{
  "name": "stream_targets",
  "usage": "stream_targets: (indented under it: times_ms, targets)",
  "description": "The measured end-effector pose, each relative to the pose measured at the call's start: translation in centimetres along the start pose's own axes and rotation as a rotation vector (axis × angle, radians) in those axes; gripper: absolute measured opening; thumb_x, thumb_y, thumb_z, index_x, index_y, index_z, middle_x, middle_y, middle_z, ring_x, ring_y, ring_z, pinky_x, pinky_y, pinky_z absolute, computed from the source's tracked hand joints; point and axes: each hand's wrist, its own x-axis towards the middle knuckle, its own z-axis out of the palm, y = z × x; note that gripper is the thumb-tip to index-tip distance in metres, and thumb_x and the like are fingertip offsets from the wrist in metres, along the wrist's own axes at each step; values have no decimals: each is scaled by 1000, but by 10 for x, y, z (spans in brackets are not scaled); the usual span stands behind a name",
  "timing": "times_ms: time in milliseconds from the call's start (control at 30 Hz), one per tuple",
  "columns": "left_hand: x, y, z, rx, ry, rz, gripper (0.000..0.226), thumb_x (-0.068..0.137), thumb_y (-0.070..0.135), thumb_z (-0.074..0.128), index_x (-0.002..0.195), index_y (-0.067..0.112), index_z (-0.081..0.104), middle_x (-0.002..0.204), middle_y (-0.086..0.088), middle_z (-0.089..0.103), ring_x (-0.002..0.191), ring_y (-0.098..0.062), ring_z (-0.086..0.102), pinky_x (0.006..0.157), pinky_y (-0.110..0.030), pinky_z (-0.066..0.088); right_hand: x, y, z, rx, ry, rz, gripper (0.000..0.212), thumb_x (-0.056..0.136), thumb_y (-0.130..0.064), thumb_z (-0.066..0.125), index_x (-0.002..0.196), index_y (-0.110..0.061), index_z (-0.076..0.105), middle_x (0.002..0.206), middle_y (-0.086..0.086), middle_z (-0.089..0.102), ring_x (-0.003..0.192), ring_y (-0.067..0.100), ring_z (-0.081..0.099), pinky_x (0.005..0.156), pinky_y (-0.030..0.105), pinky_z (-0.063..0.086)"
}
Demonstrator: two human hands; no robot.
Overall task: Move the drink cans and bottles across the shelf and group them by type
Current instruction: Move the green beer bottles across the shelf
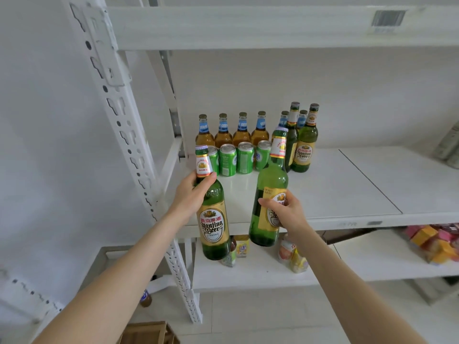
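My left hand [192, 192] grips the neck of a green Yanjing beer bottle [213, 219], held in the air in front of the white shelf [347, 194]. My right hand [285, 212] grips the body of a second green Yanjing bottle [269, 184], also off the shelf. At the back of the shelf stand several amber bottles with blue neck labels [223, 131]. A row of green cans [227, 160] stands in front of them. Two more green Yanjing bottles [304, 145] stand to the right of the cans.
A perforated white upright [129, 135] runs down at the left. The lower shelf [372, 264] carries small bottles, packaged drinks [293, 254] and colourful boxes [437, 242]. A cardboard box [149, 333] sits on the floor. A grey object [449, 147] lies at the shelf's right end.
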Motion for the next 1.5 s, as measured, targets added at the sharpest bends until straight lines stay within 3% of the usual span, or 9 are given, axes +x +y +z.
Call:
stream_targets:
  times_ms: [233,300,433,567,867,1000,1233,1500]
  targets:
    - [-27,16,31,-13,-42,10,39,92,48,58,126,28,57,113,3,68,103,-16,66,88,-36,55,-36,-5,-38,9,39,-6,36,70,-23,84,100,-25,66,83,-7,75,76,11,73,58,23,56]
    - [-31,24,44,-10,-44,20,36,92,48,59,123,29,58,113,3,68,104,-17,66,89,-37,55,-40,-7,-53,7,56,-10,36,70,-24,85,100,-25,66,85,-5,75,77,12,73,62,26,57]
    - [-38,37,78,-13,-49,33,27,92,47,60,116,35,60,113,5,69,104,-16,65,90,-37,54,-47,-14,-89,4,61,-23,37,69,-26,85,101,-26,66,84,-9,75,75,7,72,57,20,54]
    - [-44,50,119,-29,-35,33,18,90,48,62,105,37,62,107,7,70,101,-15,67,86,-34,54,-51,-19,-134,-10,56,-23,39,69,-23,86,102,-23,66,88,-4,76,81,14,73,67,32,59]
    - [-61,83,223,-43,-18,38,30,90,49,61,115,32,61,108,6,70,99,-13,67,79,-31,53,-61,-29,-249,-65,40,-21,40,69,-25,85,103,-24,64,87,-6,75,82,13,72,66,29,57]
    - [-58,99,270,-53,-34,60,18,91,47,61,106,37,61,105,9,70,96,-9,67,69,-23,50,-56,-32,-294,-60,43,-24,41,69,-25,86,103,-25,63,84,-8,75,75,8,73,57,21,55]
    - [-25,118,351,-23,-109,86,13,91,46,61,102,39,60,105,9,69,96,-7,66,70,-21,49,-26,-29,-363,-41,99,-19,40,70,-23,86,104,-23,64,84,-7,75,74,9,73,55,20,54]
    - [26,139,448,12,-180,112,27,91,47,59,108,27,61,102,3,70,94,-11,67,70,-24,51,24,-34,-447,-62,155,-34,39,70,-22,85,102,-25,62,87,-6,73,75,9,71,53,17,53]
